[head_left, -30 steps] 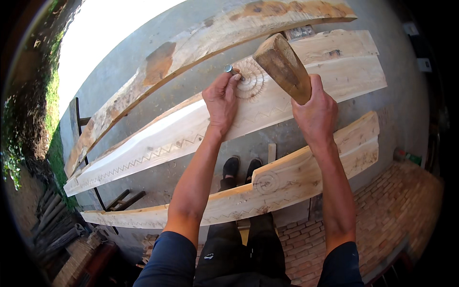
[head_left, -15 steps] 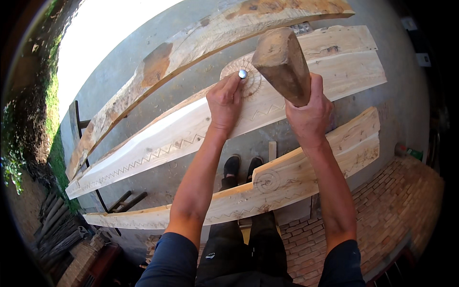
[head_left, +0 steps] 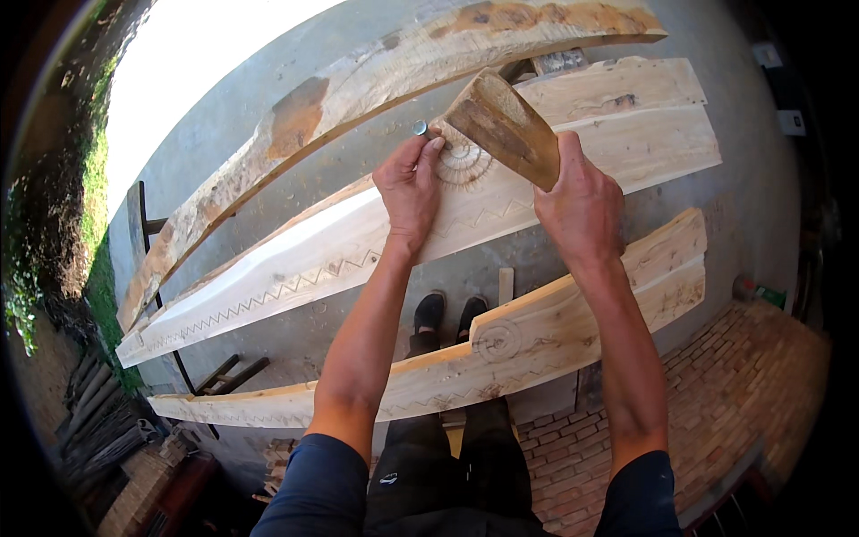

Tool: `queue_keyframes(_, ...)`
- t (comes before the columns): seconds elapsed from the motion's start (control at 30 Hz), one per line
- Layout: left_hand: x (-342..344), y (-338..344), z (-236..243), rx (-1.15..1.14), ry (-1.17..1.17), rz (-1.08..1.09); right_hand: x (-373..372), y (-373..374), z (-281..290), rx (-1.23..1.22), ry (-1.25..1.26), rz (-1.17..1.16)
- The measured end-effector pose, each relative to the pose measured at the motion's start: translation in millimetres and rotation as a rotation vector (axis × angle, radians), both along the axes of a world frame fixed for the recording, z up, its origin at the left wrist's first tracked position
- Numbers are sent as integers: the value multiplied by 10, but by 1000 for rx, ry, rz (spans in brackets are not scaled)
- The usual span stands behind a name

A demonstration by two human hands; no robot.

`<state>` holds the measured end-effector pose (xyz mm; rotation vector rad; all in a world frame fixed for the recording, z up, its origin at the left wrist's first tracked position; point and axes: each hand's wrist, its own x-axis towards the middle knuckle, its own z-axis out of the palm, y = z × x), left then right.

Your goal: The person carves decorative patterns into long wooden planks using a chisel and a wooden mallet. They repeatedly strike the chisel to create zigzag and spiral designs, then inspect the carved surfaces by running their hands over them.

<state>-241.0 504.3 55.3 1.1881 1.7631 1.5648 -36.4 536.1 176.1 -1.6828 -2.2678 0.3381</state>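
Note:
My left hand (head_left: 407, 192) is closed round a chisel (head_left: 420, 128), whose round, shiny metal end sticks up past the fingers; its cutting tip is hidden. Beside these fingers lies a round carved rosette (head_left: 467, 163) at the far edge of a long pale plank (head_left: 304, 273). My right hand (head_left: 582, 201) grips the narrow end of a heavy brown wooden mallet (head_left: 506, 125). The mallet's head covers part of the plank just right of the chisel; whether the two touch I cannot tell. A zigzag line runs along the plank below the rosette.
Beyond the plank lies a long curved, rough-faced timber (head_left: 358, 85). Nearer me is a second marked plank (head_left: 537, 336) with a drawn circle and zigzags. Dark trestle legs (head_left: 231, 376) show at left. My shoes (head_left: 429, 311) stand between the planks; brick paving (head_left: 662, 403) lies at right.
The mallet has come down and left, closer to the chisel. My left hand has shifted slightly left, and the chisel's metal end has moved left, uncovering more of the rosette.

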Motion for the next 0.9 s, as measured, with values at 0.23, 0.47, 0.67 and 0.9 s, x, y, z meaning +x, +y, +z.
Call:
queue_keyframes(0.23,15,24,44,2,93,-29,-71,81,-42,10,-25,42)
queue_keyframes(0.47,8,42,-31,19,165,-31,-302,227,235,182,196,64)
queue_keyframes(0.67,-16,42,-3,-29,324,-74,-205,293,103,39,-207,158)
queue_keyframes(0.9,6,35,20,-23,-251,43,-39,152,206,-31,-34,-93)
